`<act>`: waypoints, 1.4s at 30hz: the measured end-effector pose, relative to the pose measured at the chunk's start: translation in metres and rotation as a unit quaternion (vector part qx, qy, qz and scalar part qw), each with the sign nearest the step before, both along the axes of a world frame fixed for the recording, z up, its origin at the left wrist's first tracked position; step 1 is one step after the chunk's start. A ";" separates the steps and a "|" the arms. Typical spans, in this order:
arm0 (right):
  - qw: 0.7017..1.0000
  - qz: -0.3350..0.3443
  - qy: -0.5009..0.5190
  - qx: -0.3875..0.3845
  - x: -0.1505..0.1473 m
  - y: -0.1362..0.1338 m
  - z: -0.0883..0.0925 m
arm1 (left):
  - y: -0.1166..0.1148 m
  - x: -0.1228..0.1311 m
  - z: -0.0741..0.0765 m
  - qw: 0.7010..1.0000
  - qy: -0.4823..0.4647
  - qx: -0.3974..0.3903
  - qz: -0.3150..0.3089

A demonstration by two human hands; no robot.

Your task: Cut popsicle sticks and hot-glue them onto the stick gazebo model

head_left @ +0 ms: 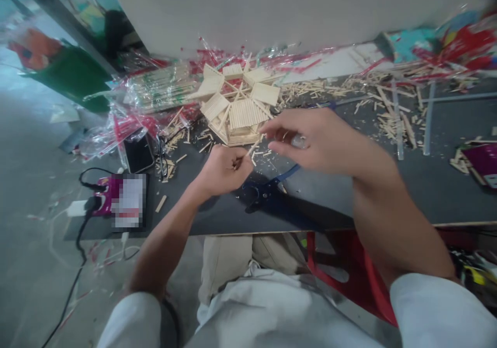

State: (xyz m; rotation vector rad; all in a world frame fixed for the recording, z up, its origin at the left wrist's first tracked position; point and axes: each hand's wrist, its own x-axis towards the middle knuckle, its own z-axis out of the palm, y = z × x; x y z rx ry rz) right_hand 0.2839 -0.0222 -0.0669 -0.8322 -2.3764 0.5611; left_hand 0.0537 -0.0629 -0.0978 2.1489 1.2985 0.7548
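My left hand is closed, pinching a thin wooden stick whose free end points up and to the right. To the right of that stick, my right hand hovers with thumb and forefinger apart, seemingly holding nothing. Just beyond both hands stands a many-sided model built of wooden sticks, with slanted panels around its top. Its near rim is partly behind my fingers. Beneath my hands lies a dark blue hand tool, which looks like pliers or cutters, on the dark tabletop.
Cut stick pieces litter the back of the table. Plastic-wrapped stick bundles and torn wrappers lie at the back left. A phone, a second blurred-out device and a purple power strip sit left. Translucent glue sticks lie right.
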 end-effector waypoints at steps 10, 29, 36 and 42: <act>0.898 0.002 0.315 -0.309 -0.031 -0.022 -0.089 | 0.006 0.000 -0.038 0.988 0.120 0.013 -0.096; 0.899 0.010 0.325 -0.293 -0.037 -0.023 -0.097 | 0.002 0.002 -0.040 0.966 0.234 -0.017 -0.111; 0.903 0.011 0.321 -0.287 -0.035 -0.020 -0.098 | 0.002 0.005 -0.041 0.961 0.255 -0.036 -0.102; 0.899 0.015 0.328 -0.289 -0.035 -0.021 -0.099 | -0.001 0.009 -0.042 0.974 0.215 -0.040 -0.060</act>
